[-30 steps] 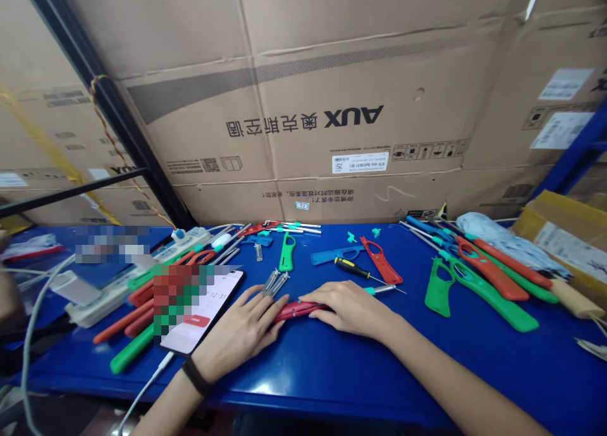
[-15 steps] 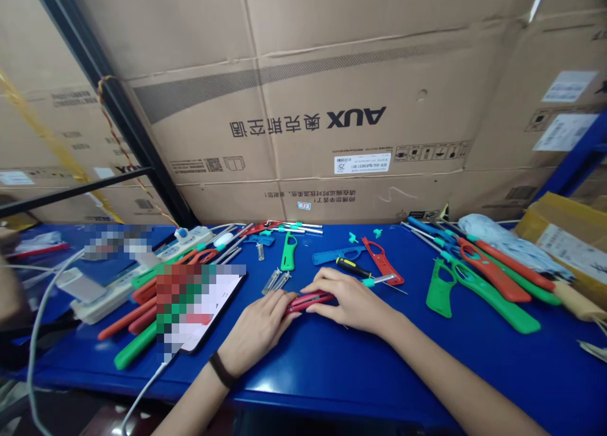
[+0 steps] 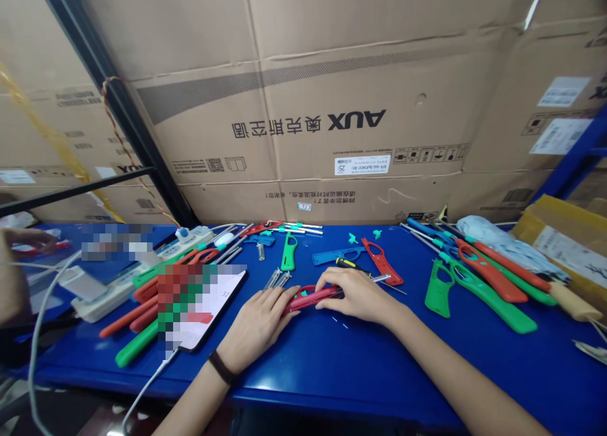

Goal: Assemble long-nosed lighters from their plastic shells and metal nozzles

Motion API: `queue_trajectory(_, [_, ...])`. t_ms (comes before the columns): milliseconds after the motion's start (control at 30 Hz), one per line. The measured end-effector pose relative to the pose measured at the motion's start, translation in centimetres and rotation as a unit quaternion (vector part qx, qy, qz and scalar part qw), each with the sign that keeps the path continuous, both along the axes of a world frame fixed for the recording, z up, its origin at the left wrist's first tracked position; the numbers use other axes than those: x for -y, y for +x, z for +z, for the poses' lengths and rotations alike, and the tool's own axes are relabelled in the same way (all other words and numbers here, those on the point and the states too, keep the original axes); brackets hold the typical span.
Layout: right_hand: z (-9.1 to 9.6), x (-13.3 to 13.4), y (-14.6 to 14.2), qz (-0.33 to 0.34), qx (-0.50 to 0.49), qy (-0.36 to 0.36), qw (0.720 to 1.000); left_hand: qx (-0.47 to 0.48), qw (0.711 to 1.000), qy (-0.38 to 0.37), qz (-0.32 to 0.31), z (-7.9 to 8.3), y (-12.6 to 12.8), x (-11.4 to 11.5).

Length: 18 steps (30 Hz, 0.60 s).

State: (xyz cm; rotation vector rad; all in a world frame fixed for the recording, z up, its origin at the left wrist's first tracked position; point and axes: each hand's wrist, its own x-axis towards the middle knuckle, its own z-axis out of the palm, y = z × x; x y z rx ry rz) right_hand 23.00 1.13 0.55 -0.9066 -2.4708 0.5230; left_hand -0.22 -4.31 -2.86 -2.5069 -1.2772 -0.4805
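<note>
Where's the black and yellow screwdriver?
In the head view, the screwdriver lies just right of centre on the blue table, partly hidden by the right hand, near the blue plastic piece.

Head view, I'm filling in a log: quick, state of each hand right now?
Left hand: closed, holding one end of the red plastic handle.
Right hand: closed, holding the handle's other end.

Before me, a glossy blue worktop (image 3: 379,373) bearing a pale reflection (image 3: 258,385) near its front edge extends to a tall wall of brown cardboard (image 3: 303,18) with inverted AUX lettering (image 3: 356,119), flanked by a black post (image 3: 92,62) at my left and a blue post (image 3: 571,152) at my right.
</note>
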Motion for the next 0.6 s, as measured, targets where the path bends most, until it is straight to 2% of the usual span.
queue_trajectory(233, [0.04, 0.01, 0.12, 0.024, -0.025, 0.01, 0.999, 0.005, 1.0, -0.007, -0.007, 0.26, 0.08, 0.15])
queue_trajectory(433, [-0.23, -0.22, 0.02, 0.046, -0.023, -0.009, 0.999, 0.0, 1.0, -0.008, -0.011, 0.01, -0.01, 0.34])
queue_trajectory(600, [-0.21, -0.2, 0.08, 0.031, 0.01, -0.009, 0.999, 0.016, 1.0, -0.011, -0.005, -0.1, -0.14, 0.25])
